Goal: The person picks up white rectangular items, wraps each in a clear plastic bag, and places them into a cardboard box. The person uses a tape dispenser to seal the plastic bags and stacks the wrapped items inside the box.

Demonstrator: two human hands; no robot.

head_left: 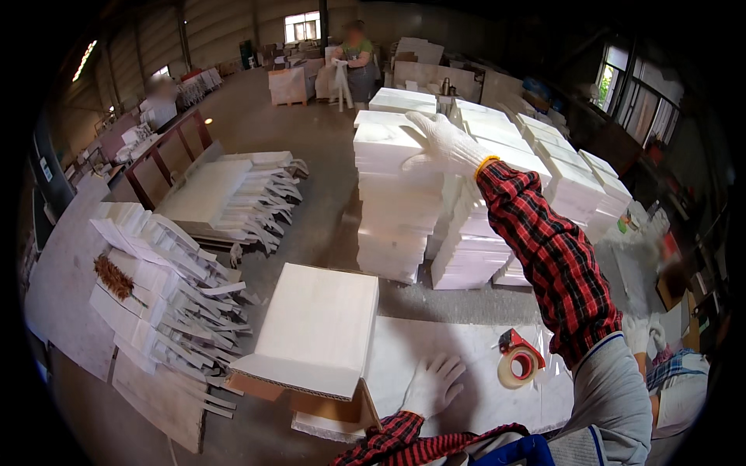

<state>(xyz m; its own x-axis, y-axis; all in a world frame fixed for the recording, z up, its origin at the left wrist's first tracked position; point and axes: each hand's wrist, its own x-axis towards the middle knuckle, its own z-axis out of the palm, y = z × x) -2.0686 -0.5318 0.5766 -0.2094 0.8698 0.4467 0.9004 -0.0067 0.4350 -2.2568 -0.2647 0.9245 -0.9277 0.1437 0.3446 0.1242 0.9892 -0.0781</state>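
My left hand (435, 386), in a white knit glove, lies flat with its fingers apart on a white slab-topped table (404, 342). My right hand (445, 145), gloved the same way, is stretched far forward over a tall stack of white tiles (396, 202). Its fingers and thumb are spread at the top of the stack; whether they touch a tile I cannot tell. A white cardboard box (318, 322) with brown insides stands left of my left hand, flaps open toward me. Right of that hand lies a red tape dispenser (519, 361) with a tape roll.
More tile stacks (556, 159) stand to the right. Piles of white slabs with hanging strips (167, 287) sit at the left, a brown brush (114, 277) on one. A person (355, 62) stands at the back; another person (676, 380) is close at the right.
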